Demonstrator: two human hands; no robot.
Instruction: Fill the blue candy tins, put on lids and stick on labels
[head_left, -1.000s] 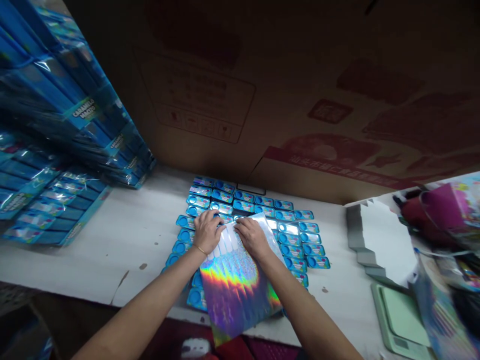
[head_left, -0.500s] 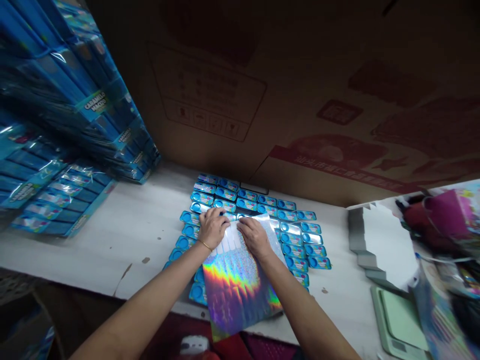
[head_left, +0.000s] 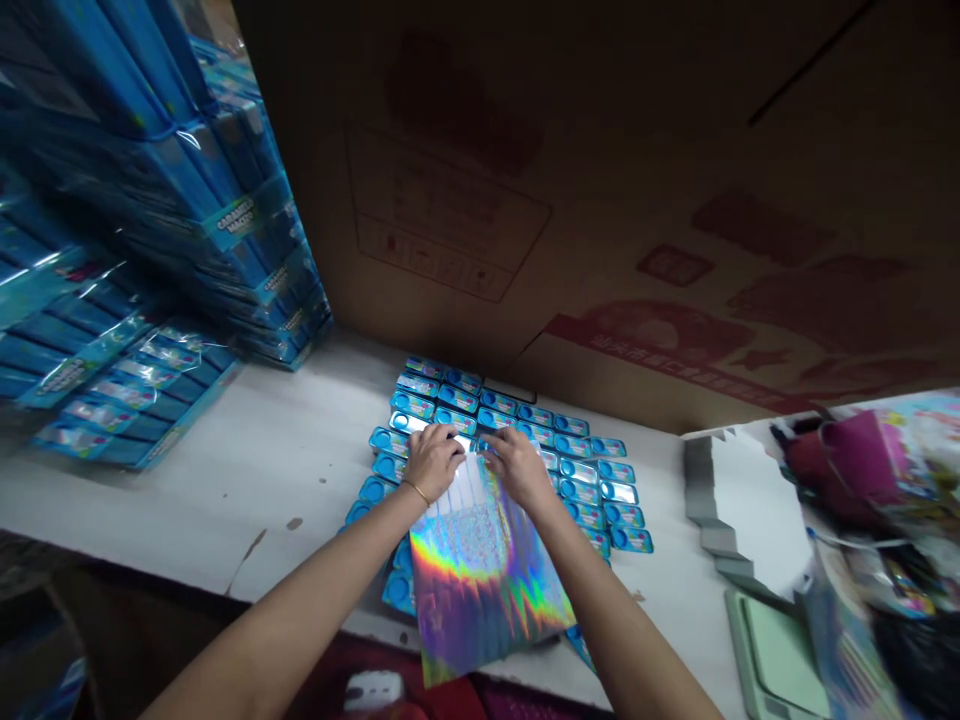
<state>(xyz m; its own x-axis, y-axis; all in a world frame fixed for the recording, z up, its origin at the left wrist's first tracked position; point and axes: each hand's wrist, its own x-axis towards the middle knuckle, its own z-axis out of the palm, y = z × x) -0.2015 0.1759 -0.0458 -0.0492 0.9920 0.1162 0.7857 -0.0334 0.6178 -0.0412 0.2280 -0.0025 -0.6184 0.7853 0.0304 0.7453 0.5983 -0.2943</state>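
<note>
Clock centred on the holographic sheet [head_left: 480, 590]. Sheet lay mid-table over rows of blue candy packs [head_left: 630, 540], rainbow sheen across it, its 7 o'clock corner hanging past the front edge of the white table [head_left: 285, 450]. White strips [head_left: 463, 492] showed at its 12 o'clock end, between the hands.

Left hand [head_left: 433, 466] was at 11 o'clock on the sheet's upper edge, fingers bent and close together, tips turned in toward the strips; couldn't tell whether they gripped anything. Thin bracelet [head_left: 417, 492] on that wrist. Right hand [head_left: 520, 468] was at 1 o'clock, palm down over the upper part, fingers half-curled toward the left hand, a small gap between the two; fingertip contact unclear, so couldn't tell if it pinched the sheet.

Blue packs poked out around the sheet, mostly from 9 through 12 to 3. Big cardboard carton [head_left: 465, 330] stood behind them at 12. Stacked "CARAMELO MACIZO" packs [head_left: 247, 215] rose at 10 to 11, a lower pile [head_left: 135, 400] sat nearer 9 to 10. Stepped white card stack [head_left: 750, 510] was just before 3, pale green scale [head_left: 787, 655] just past 3. Pink item [head_left: 866, 455] sat farther out toward 2 to 3, blurred.
</note>
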